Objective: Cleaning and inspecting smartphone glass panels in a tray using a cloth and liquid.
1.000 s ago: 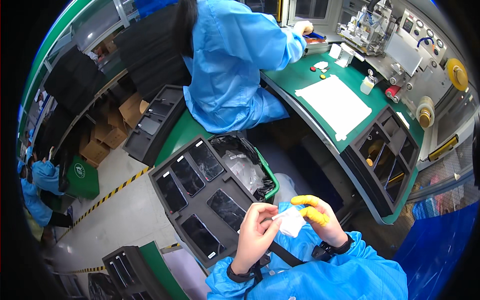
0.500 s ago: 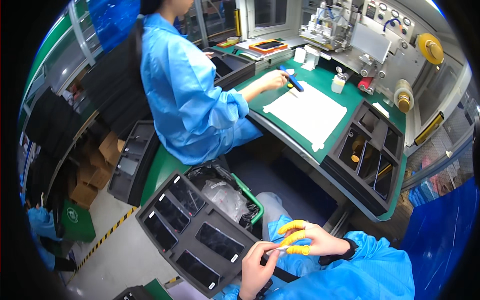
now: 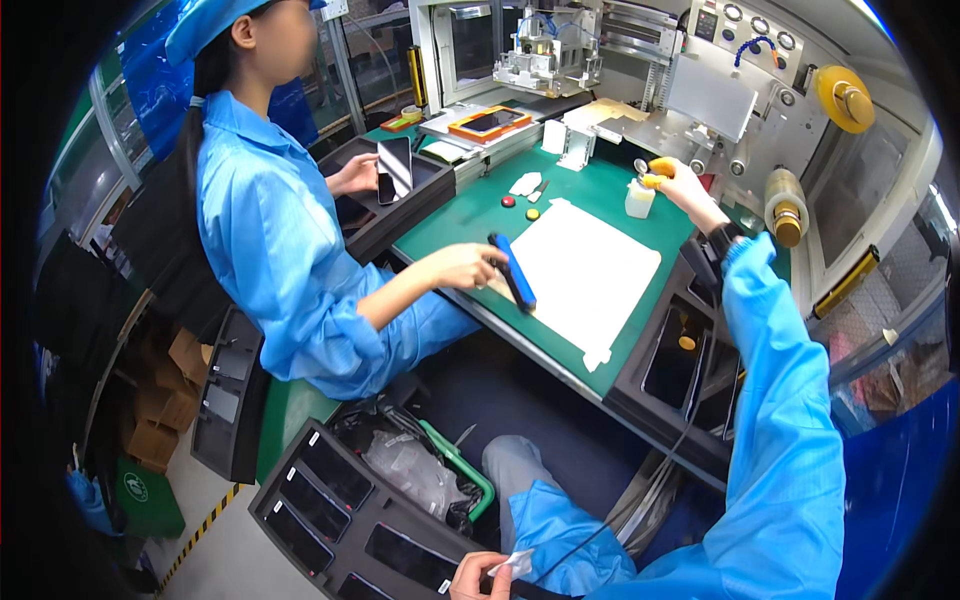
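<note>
My right hand [image 3: 684, 190], with yellow finger cots, reaches far over the bench. Its fingers close round the top of a small whitish bottle [image 3: 639, 203] with a flip-up metal lid [image 3: 641, 166]. Low in the view, my left hand [image 3: 482, 577] pinches a crumpled white wipe [image 3: 517, 563]. Beside that hand lies a dark foam tray [image 3: 300, 465] of black phone screens [image 3: 412, 556]; the lower edge of the picture cuts both off.
A co-worker in blue holds a blue-black roller [image 3: 514, 272] by a white sheet [image 3: 585, 270] on the green bench, and a phone screen [image 3: 395, 170]. Another dark tray [image 3: 625, 385] lines the bench's right end. A lined green-rimmed bin [image 3: 460, 465] stands below; a machine [image 3: 690, 100] is behind.
My right hand has left the wipe and moved up to the bottle; my left hand keeps the wipe, lower down. The co-worker's roller has come nearer, and a phone screen is now raised. The view has shifted.
</note>
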`<state>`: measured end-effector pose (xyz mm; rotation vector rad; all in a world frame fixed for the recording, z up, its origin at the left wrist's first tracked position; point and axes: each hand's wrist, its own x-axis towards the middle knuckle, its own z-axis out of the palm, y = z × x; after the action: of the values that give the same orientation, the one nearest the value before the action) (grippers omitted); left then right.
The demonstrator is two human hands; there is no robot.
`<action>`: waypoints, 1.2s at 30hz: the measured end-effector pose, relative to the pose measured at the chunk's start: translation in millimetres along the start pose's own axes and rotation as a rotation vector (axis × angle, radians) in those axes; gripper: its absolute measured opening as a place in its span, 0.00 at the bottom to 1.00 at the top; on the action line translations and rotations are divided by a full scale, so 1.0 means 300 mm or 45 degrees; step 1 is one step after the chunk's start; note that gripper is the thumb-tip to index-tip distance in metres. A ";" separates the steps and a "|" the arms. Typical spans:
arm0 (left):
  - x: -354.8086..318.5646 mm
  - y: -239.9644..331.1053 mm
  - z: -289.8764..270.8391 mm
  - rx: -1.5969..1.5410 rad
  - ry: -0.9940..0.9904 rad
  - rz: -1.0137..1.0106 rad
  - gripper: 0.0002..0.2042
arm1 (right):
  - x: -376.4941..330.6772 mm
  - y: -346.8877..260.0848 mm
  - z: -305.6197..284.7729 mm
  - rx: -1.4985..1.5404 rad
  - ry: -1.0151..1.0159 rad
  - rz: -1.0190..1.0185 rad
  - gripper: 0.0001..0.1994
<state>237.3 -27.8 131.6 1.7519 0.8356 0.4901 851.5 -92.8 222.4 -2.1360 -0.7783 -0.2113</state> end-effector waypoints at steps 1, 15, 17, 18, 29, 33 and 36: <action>0.011 0.002 0.006 -0.078 -0.002 -0.013 0.10 | 0.052 0.082 0.006 -0.098 0.030 0.115 0.23; 0.147 -0.031 0.116 -0.053 0.063 -0.057 0.04 | 0.281 0.621 0.289 0.091 0.243 0.225 0.40; 0.169 -0.028 0.140 -0.095 0.064 -0.067 0.04 | 0.304 0.718 0.268 0.110 0.156 0.317 0.44; 0.169 -0.027 0.143 -0.047 0.076 -0.044 0.04 | 0.290 0.654 0.299 -0.024 0.117 0.330 0.41; 0.203 0.070 0.183 -0.172 -0.084 -0.078 0.05 | 0.178 0.394 0.238 -0.288 -0.286 0.392 0.47; 0.247 0.149 0.180 -0.014 -0.091 0.169 0.04 | 0.175 0.446 0.216 -0.670 0.189 0.462 0.48; 0.265 0.174 0.158 -0.075 -0.038 0.086 0.04 | 0.042 0.141 0.180 -0.023 0.198 0.113 0.37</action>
<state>338.2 -8.6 159.0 1.7332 0.7361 0.5270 880.6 -65.6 165.1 -2.1369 -0.5923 -0.3342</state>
